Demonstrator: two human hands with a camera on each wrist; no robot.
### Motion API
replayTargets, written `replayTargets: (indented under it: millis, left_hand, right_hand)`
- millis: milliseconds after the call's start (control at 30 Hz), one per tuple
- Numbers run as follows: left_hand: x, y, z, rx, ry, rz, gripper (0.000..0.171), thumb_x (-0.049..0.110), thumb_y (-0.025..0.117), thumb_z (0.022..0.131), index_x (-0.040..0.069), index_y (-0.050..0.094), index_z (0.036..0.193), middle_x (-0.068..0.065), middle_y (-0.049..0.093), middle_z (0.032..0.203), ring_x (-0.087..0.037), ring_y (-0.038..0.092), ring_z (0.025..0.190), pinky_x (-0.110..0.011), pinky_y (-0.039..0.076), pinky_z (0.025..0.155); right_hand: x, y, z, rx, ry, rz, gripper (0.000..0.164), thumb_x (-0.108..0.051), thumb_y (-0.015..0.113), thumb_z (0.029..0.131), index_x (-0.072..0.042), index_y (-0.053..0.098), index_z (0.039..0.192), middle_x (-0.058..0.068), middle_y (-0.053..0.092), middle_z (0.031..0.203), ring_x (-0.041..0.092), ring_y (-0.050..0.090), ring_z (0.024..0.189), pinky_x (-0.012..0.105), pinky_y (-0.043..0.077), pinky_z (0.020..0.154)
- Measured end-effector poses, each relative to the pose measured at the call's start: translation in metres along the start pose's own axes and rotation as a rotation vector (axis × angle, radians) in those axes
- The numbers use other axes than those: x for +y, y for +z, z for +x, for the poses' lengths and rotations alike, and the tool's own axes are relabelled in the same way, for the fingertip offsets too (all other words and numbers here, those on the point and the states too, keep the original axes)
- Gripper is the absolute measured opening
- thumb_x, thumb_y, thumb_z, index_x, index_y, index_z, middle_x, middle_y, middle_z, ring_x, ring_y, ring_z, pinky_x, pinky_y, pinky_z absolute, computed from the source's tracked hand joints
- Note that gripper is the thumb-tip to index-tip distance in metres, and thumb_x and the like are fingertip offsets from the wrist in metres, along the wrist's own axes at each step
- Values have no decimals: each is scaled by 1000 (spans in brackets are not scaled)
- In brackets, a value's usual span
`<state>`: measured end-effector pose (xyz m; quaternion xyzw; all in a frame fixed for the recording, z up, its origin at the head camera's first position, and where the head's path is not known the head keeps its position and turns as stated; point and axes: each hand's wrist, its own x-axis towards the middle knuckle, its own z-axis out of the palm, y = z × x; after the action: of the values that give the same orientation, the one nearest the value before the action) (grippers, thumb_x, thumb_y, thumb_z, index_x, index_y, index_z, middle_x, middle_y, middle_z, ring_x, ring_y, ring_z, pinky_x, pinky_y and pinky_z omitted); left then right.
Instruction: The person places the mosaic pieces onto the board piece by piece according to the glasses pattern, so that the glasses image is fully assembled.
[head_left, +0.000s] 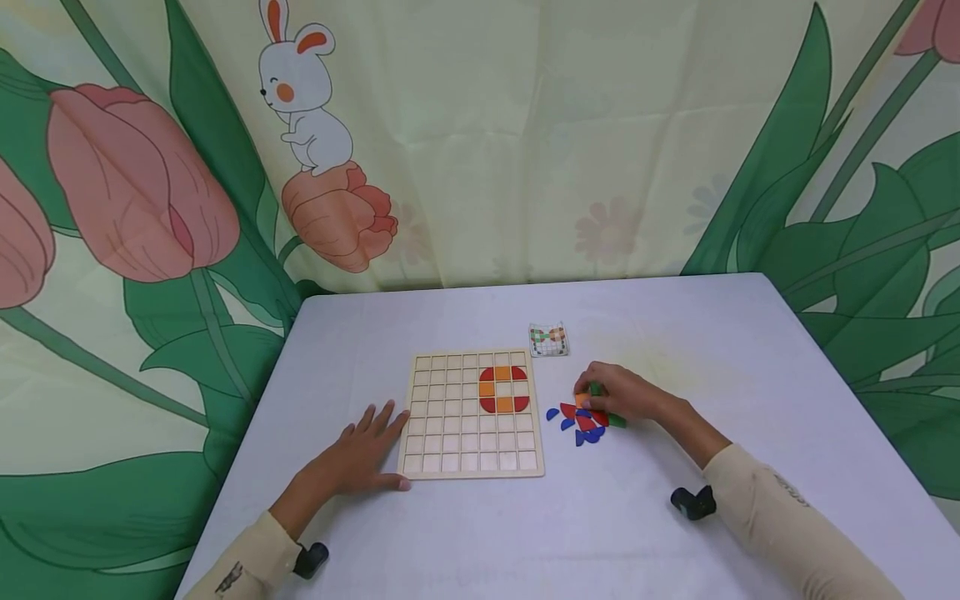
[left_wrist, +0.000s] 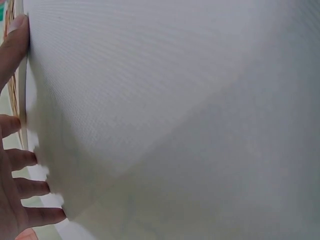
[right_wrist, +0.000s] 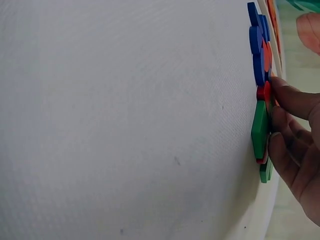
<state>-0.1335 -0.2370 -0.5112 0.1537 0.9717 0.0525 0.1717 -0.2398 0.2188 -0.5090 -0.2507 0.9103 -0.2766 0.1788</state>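
Note:
My left hand (head_left: 362,454) lies with fingers spread at the left edge of a wooden grid board (head_left: 442,433). Its thumb and index fingertip touch the board's edge; the left wrist view shows the fingers (left_wrist: 32,187) apart. On the board's upper right, red corner pieces (head_left: 520,405) and orange squares (head_left: 504,405) form a ring. My right hand (head_left: 621,392) bends its fingers over a pile of coloured pieces, with an orange piece (head_left: 582,401) by the fingertips. Whether it pinches that piece is hidden. Blue half-rounds (head_left: 567,424), red pieces (head_left: 585,423) and green pieces (right_wrist: 259,131) lie around the fingers.
A small pattern card (head_left: 549,340) lies beyond the board's upper right corner. White cloth (head_left: 600,533) covers the table. Behind it hangs a curtain (head_left: 480,150) printed with tulips and a rabbit. Black wrist cameras (head_left: 693,502) sit at both cuffs.

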Motion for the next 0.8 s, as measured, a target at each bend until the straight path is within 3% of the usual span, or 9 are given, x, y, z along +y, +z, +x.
replayTargets:
  millis: [367, 567, 800]
  left_hand:
    - [3, 0, -1, 8, -22, 4, 112, 73, 71, 75, 16, 26, 160, -18, 18, 167, -49, 14, 152, -70, 26, 113]
    - [4, -3, -3, 7, -20, -6, 112, 72, 72, 75, 15, 27, 160, -20, 18, 167, -49, 15, 152, -71, 26, 113]
    - [6, -5, -4, 9, -16, -13, 111, 71, 72, 76, 14, 27, 160, -20, 18, 167, -50, 15, 152, -71, 26, 112]
  right_hand:
    - [-4, 4, 0, 3, 36, 30, 19, -12, 75, 90, -15, 69, 109, -2, 69, 101, 15, 62, 97, 29, 58, 85]
    - [-6, 7, 0, 8, 54, 48, 23, -14, 74, 92, -15, 68, 114, -2, 66, 92, 12, 60, 84, 22, 56, 72]
    - [-10, 6, 0, 41, 48, 90, 25, -20, 71, 94, -14, 68, 119, -2, 63, 86, 14, 58, 74, 24, 54, 64]
